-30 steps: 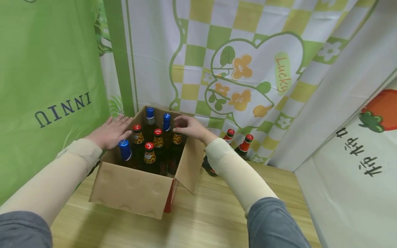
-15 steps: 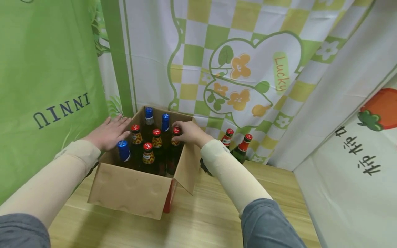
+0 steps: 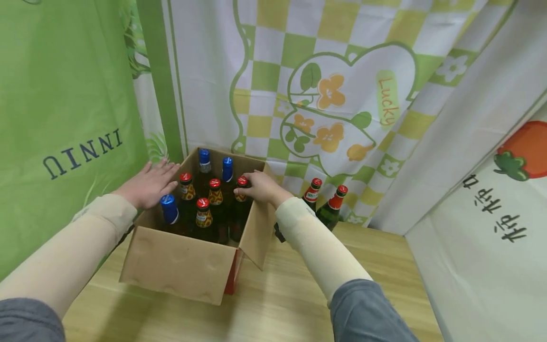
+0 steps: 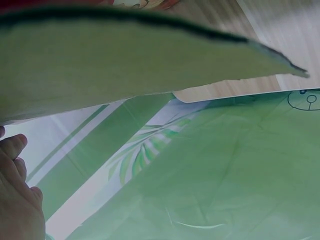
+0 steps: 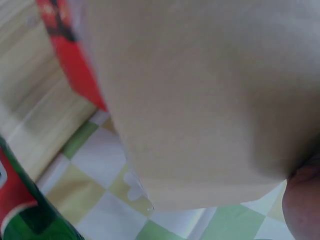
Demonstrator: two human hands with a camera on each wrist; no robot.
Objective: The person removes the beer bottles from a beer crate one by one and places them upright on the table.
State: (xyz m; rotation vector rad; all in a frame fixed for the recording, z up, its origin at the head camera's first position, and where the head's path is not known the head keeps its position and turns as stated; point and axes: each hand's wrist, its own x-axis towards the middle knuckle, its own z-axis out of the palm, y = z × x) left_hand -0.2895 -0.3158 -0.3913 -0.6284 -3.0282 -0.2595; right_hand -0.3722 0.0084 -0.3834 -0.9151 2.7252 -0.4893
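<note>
Running just beneath the right hand's grip (image 3: 264, 186), the right edge of the open cardboard box (image 3: 177, 266) is its closest border, with the right flap (image 3: 255, 237) sloping outward nearer the person, the wood-grain desk (image 3: 299, 294) spreading beyond that flap, and two red-necked bottles (image 3: 335, 205) to the grip's right beside the forearm. Directly at its fingertips, a red-capped bottle (image 3: 241, 196) stands in the box, its neck pinched between thumb and fingers. Well left of that grip, the left hand (image 3: 149, 184) lies with fingers extended at the box's left edge, near a blue-capped bottle (image 3: 169, 209).
</note>
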